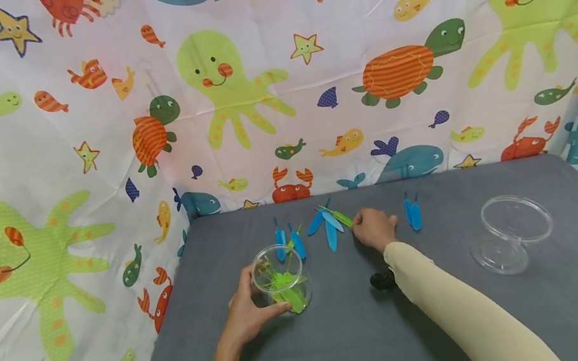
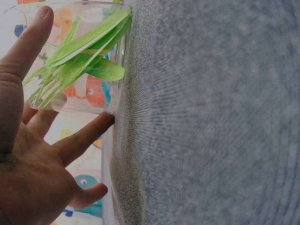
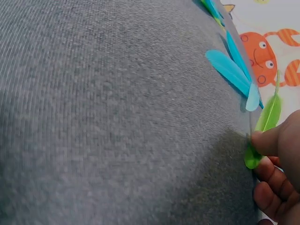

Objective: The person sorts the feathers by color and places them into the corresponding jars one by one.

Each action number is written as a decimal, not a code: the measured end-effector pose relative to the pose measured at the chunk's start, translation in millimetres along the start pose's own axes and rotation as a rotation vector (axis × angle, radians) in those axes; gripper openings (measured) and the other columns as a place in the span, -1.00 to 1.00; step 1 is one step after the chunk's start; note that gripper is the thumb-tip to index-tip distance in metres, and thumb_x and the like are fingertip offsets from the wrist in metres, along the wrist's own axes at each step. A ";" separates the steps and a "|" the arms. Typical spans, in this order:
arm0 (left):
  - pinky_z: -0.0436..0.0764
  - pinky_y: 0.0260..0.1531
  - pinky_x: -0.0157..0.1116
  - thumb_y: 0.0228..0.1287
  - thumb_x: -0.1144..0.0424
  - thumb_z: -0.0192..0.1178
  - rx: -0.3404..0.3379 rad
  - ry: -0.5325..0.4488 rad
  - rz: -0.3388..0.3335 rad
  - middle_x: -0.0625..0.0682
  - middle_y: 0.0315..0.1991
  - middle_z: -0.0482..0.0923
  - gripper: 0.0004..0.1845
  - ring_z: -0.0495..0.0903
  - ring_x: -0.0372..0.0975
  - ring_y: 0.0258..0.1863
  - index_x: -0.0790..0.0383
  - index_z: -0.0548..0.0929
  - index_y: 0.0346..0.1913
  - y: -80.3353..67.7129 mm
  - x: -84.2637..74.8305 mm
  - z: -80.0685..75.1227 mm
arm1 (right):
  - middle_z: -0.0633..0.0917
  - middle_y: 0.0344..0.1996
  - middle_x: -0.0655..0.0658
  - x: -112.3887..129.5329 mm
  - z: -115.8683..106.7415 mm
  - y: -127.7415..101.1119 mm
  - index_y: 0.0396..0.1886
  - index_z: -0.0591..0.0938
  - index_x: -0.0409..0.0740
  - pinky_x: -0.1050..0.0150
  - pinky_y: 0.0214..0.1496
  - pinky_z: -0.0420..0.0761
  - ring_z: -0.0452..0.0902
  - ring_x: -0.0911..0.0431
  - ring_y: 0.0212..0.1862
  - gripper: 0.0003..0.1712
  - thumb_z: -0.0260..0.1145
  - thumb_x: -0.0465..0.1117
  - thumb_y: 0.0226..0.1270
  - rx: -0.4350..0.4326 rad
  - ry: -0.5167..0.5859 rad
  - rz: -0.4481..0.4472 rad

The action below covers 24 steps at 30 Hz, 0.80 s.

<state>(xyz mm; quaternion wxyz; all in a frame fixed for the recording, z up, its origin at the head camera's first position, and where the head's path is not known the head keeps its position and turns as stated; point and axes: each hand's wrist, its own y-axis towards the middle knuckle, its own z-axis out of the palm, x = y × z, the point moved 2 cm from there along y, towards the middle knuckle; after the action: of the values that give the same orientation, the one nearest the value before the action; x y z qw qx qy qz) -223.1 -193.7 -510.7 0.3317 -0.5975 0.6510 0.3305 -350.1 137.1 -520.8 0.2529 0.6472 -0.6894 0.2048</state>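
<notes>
green feather [image 3: 263,129] pinched in right hand [image 1: 374,228] grip.

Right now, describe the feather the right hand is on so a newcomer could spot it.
On the grey table, find the cluster of blue feathers near the back edge. At its right end, the right hand pinches a green feather. It is the only green one in that cluster; the other green feathers sit in the clear cup.
</notes>
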 end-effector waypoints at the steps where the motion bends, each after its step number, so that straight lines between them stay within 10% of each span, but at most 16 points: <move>1: 0.35 0.27 0.32 -0.23 -0.08 0.70 -0.001 0.001 0.000 0.00 0.28 0.55 0.10 0.50 0.00 0.27 -0.27 0.28 0.44 0.2 0.0 0.2 | 0.74 -0.41 -0.12 -0.9 -0.5 -0.1 -0.55 0.65 -0.06 -0.32 0.19 0.18 0.60 -0.09 -0.25 -0.72 0.24 -0.20 0.41 -0.005 0.016 -0.002; 16: 0.45 0.20 0.26 -0.23 -0.09 0.70 -0.003 0.010 0.001 -0.01 0.25 0.56 0.08 0.53 -0.02 0.23 -0.30 0.28 0.41 -0.7 3.2 1.9 | 0.77 -0.37 -0.13 39.4 -15.7 -18.7 -0.20 0.66 -0.12 -0.19 0.25 0.35 0.63 0.00 -0.32 -0.87 0.33 -0.14 0.45 -0.069 0.254 -0.201; 24: 0.44 0.23 0.24 -0.23 -0.09 0.70 -0.003 0.010 -0.006 -0.05 0.27 0.54 0.06 0.53 -0.04 0.24 -0.32 0.30 0.39 0.2 1.7 0.7 | 0.82 -0.39 -0.13 84.2 -21.5 -33.4 -0.16 0.66 -0.06 0.24 -0.37 0.48 0.66 0.05 -0.41 -0.88 0.37 -0.13 0.44 0.049 0.436 -0.323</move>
<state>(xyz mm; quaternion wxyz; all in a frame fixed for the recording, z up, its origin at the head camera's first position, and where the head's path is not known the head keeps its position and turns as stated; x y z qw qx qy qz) -223.3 -194.0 -512.5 0.3284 -0.6015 0.6505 0.3274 -317.9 81.1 -453.8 0.4089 0.6952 -0.5014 0.3132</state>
